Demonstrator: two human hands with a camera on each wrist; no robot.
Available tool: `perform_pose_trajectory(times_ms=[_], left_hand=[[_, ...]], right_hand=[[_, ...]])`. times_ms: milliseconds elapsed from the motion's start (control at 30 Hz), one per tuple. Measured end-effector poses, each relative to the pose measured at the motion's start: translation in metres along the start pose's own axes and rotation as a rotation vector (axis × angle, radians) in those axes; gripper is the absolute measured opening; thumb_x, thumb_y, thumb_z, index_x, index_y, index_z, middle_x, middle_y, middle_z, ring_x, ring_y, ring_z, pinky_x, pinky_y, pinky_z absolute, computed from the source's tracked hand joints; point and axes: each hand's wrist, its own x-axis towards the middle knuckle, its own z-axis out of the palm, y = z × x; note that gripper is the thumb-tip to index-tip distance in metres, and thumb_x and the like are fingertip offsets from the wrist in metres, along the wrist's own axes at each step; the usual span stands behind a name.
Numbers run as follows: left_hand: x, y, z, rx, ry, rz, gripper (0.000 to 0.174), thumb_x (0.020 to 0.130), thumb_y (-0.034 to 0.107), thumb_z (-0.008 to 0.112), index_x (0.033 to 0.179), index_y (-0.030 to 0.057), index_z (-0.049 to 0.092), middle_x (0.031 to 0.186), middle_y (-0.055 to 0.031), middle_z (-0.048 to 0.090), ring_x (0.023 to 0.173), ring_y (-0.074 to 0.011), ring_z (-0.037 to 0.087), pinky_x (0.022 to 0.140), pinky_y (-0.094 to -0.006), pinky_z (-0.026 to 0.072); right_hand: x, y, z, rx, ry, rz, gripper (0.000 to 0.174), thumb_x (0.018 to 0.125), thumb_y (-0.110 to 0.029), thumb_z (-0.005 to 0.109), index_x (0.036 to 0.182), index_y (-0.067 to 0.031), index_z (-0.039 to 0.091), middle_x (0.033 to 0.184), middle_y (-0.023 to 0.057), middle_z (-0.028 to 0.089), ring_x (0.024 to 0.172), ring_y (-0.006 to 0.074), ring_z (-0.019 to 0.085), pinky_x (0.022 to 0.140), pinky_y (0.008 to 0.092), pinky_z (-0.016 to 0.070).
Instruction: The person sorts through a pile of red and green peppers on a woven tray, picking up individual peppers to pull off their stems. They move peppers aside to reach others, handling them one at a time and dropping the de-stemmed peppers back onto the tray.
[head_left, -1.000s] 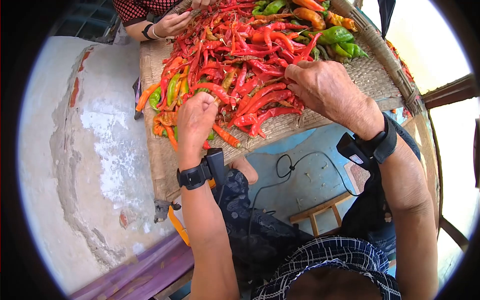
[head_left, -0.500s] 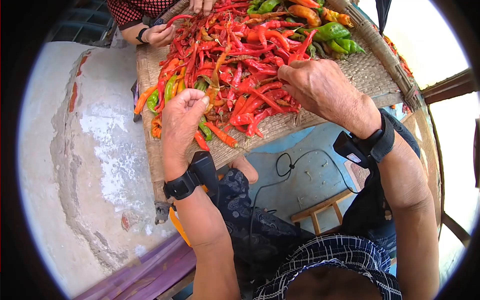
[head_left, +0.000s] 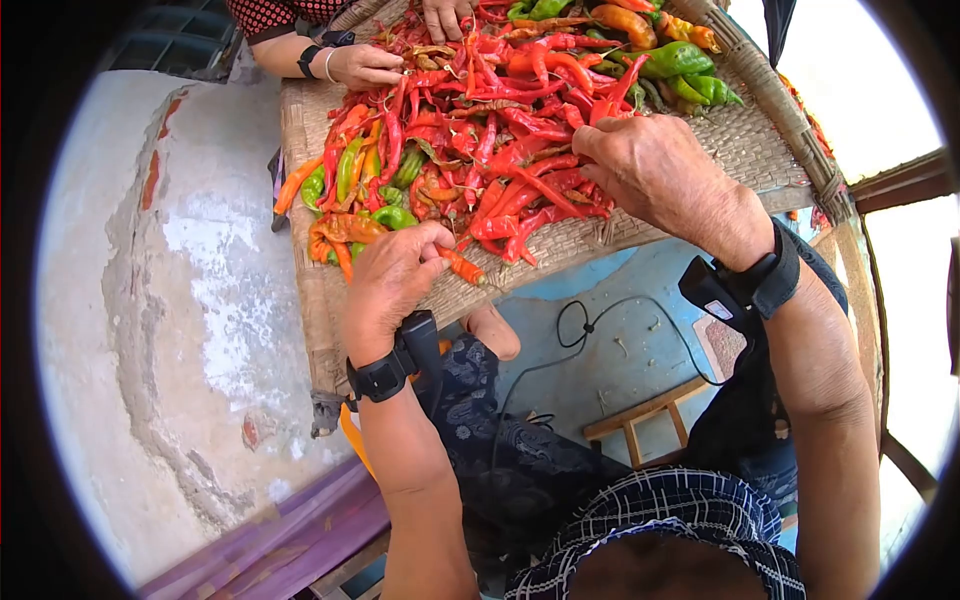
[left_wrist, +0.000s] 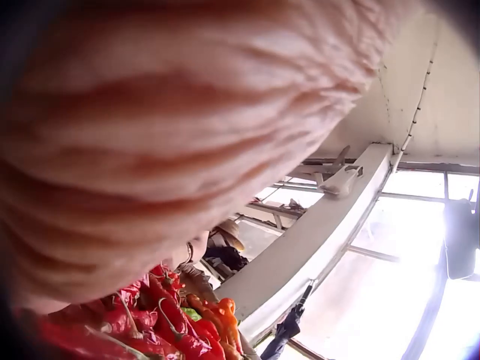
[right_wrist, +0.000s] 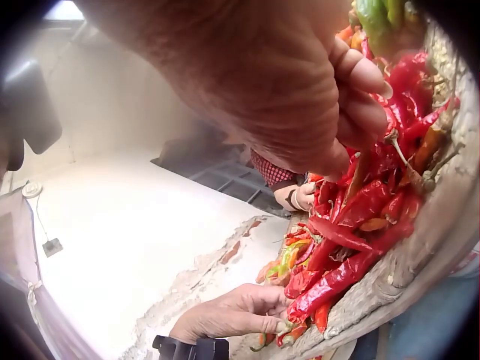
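Orange pepper [head_left: 463, 266], long axis aslant, stem end toward lower right, beside the curled left hand [head_left: 395, 277], any hold unclear.

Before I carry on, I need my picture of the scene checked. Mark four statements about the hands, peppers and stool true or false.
1. The left hand is nearer the orange pepper than the right hand is. True.
2. Every pepper is red. False: large green peppers lie beyond the right hand.
3. Another person's hand is at the pile. True.
4. The wooden stool is on the woven surface. False: the stool is on the floor.
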Motion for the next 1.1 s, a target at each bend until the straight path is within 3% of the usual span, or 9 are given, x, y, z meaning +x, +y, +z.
perform_pose_trajectory(times_ms=[167,267,367,533,600,733,767,900,1100], left_hand=[[0.002,-0.006,0.006,0.147,0.061,0.057,0.025,0.072,0.011,0.061,0.097,0.0111,0.067,0.072,-0.0090,0.062,0.075,-0.0295,0.063,0.066,-0.0405,0.0470],[0.004,0.000,0.001,0.240,0.004,0.053,0.022,0.073,0.012,0.063,0.095,0.0094,0.067,0.068,-0.0061,0.059,0.069,-0.0216,0.062,0.064,-0.0360,0.0464],[-0.001,-0.006,-0.017,-0.251,-0.087,0.014,0.012,0.080,0.009,0.067,0.090,0.0038,0.064,0.067,0.0048,0.053,0.063,-0.0031,0.050,0.061,-0.0197,0.0404],[0.008,-0.013,-0.033,-0.661,-0.014,0.037,0.015,0.087,0.010,0.063,0.098,0.0001,0.060,0.069,0.0067,0.053,0.063,-0.0025,0.048,0.062,-0.0181,0.0396],[0.021,-0.013,-0.032,-0.729,0.242,0.076,0.017,0.089,0.013,0.064,0.099,0.0003,0.060,0.070,0.0059,0.055,0.064,-0.0021,0.049,0.063,-0.0180,0.0393],[0.047,0.008,-0.021,-0.957,0.707,0.032,0.045,0.091,0.017,0.065,0.129,-0.0025,0.052,0.101,-0.0059,0.064,0.078,-0.0072,0.055,0.065,-0.0202,0.0445],[0.047,-0.001,-0.020,-0.890,0.646,0.013,0.058,0.090,0.014,0.065,0.142,0.0025,0.042,0.117,-0.0117,0.061,0.085,-0.0126,0.059,0.071,-0.0239,0.0492],[0.047,-0.033,0.000,-0.279,0.487,0.051,0.053,0.086,0.011,0.066,0.136,0.0052,0.050,0.110,-0.0121,0.063,0.083,-0.0161,0.061,0.070,-0.0287,0.0495],[0.056,-0.031,0.028,0.210,0.476,0.199,0.019,0.081,0.011,0.065,0.097,0.0006,0.066,0.086,-0.0100,0.059,0.074,-0.0192,0.059,0.069,-0.0324,0.0472]], right_hand=[[-0.003,0.005,-0.003,-0.004,-0.035,0.015,0.012,0.080,-0.011,0.063,0.087,-0.0021,0.058,0.071,0.0139,0.063,0.070,0.0331,0.066,0.059,0.0429,0.0523],[-0.004,0.008,-0.004,0.015,-0.006,0.018,0.012,0.080,-0.011,0.063,0.086,-0.0022,0.057,0.069,0.0140,0.063,0.069,0.0333,0.066,0.059,0.0428,0.0520],[-0.005,0.007,-0.007,-0.011,-0.011,0.017,0.012,0.081,-0.012,0.064,0.085,-0.0027,0.057,0.069,0.0135,0.063,0.068,0.0320,0.066,0.058,0.0417,0.0523],[-0.003,0.004,-0.004,-0.078,-0.056,0.029,0.012,0.081,-0.012,0.064,0.085,-0.0034,0.058,0.069,0.0128,0.063,0.068,0.0301,0.067,0.058,0.0403,0.0528],[-0.002,0.001,-0.004,-0.090,-0.068,0.027,0.011,0.081,-0.013,0.064,0.086,-0.0037,0.059,0.069,0.0127,0.063,0.068,0.0295,0.067,0.058,0.0399,0.0530],[0.001,-0.001,0.001,-0.058,-0.076,0.036,0.011,0.081,-0.013,0.065,0.086,-0.0046,0.060,0.070,0.0127,0.064,0.070,0.0298,0.067,0.059,0.0401,0.0535],[0.002,-0.001,0.001,-0.042,-0.069,0.041,0.011,0.081,-0.013,0.065,0.086,-0.0049,0.060,0.070,0.0126,0.064,0.070,0.0298,0.067,0.060,0.0403,0.0537],[0.004,-0.002,0.000,-0.058,-0.067,0.048,0.010,0.081,-0.013,0.065,0.086,-0.0048,0.060,0.071,0.0127,0.064,0.071,0.0308,0.067,0.060,0.0411,0.0535],[0.001,0.002,-0.003,-0.030,-0.046,0.023,0.012,0.081,-0.014,0.065,0.086,-0.0043,0.059,0.070,0.0135,0.063,0.071,0.0317,0.066,0.059,0.0418,0.0529]])
